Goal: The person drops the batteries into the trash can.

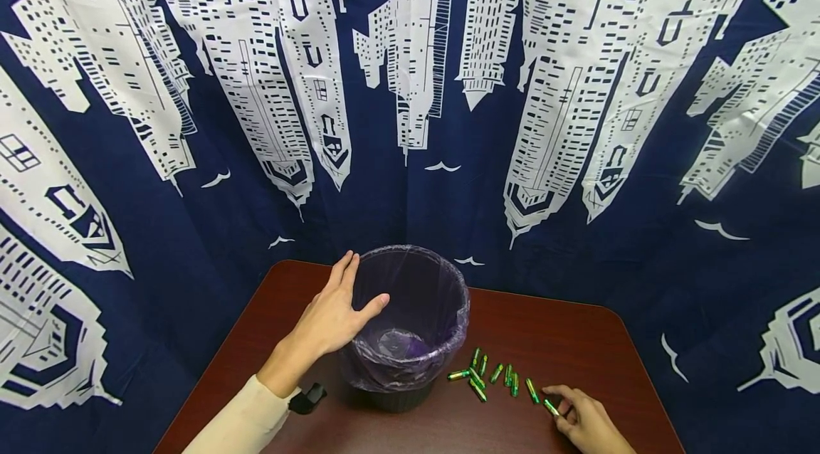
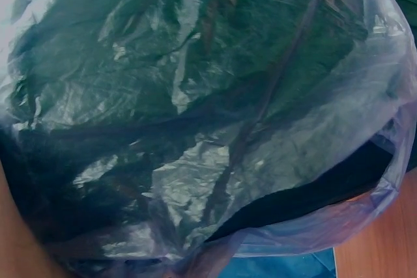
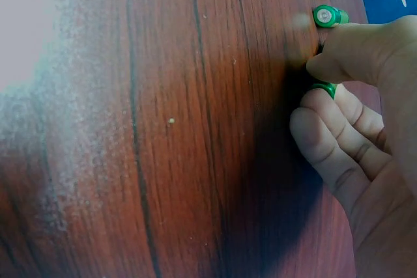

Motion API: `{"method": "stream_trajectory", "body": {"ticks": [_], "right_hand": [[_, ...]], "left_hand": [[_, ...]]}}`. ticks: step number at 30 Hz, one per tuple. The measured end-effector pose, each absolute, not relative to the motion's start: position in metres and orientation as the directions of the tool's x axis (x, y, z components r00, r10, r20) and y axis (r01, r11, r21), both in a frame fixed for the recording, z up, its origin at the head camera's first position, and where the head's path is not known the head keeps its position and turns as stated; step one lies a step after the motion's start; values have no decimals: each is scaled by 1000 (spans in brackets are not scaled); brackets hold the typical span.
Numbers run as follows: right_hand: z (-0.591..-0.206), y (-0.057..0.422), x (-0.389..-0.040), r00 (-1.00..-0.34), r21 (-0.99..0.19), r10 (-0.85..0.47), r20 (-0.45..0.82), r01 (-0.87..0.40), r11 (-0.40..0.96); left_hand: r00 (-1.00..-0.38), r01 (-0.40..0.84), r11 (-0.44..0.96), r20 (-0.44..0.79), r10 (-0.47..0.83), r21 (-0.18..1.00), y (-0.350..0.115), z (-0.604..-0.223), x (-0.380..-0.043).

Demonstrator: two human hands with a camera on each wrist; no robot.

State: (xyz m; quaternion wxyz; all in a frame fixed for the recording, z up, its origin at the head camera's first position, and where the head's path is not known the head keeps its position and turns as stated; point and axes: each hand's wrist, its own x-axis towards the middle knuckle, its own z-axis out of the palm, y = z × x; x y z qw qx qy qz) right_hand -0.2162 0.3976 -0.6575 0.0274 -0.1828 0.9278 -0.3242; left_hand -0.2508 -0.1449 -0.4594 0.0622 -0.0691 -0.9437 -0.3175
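Note:
A dark trash bin (image 1: pixel 393 400) lined with a thin purple plastic bag (image 1: pixel 458 336) stands on the table. My left hand (image 1: pixel 333 315) lies at the bin's left rim, fingers straight and thumb spread over the opening. The bag's wrinkled film (image 2: pixel 195 174) fills the left wrist view. At the right, the thumb and fingers of my right hand (image 1: pixel 589 422) pinch a small green battery (image 1: pixel 551 408). Most of that battery (image 3: pixel 325 88) is hidden by the fingers in the right wrist view. Another green battery (image 1: pixel 532 391) lies just left of the hand.
Several more green batteries (image 1: pixel 477 379) lie loosely grouped right of the bin, some crossing each other. The reddish-brown table (image 1: pixel 544 319) has rounded far corners. Behind it hangs a navy curtain (image 1: pixel 410 205) with white building prints.

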Motion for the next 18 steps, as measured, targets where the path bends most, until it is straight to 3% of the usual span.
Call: {"method": "stream_trajectory", "body": {"ticks": [7,14,18], "right_hand": [[-653,399,-214,-943,-610,-328,63,-297,734],[-638,396,-213,-983,-619,-184,20,-157,770],[-631,392,-214,-988,-598,-136,73,-153,787]], "left_hand": [[-986,168,756,117,121,632,-148,-455,-252],[-984,179,763,113,139,621,-149,-456,-252],[-984,179,770,110,142,612,-150,-457,-253]]}}
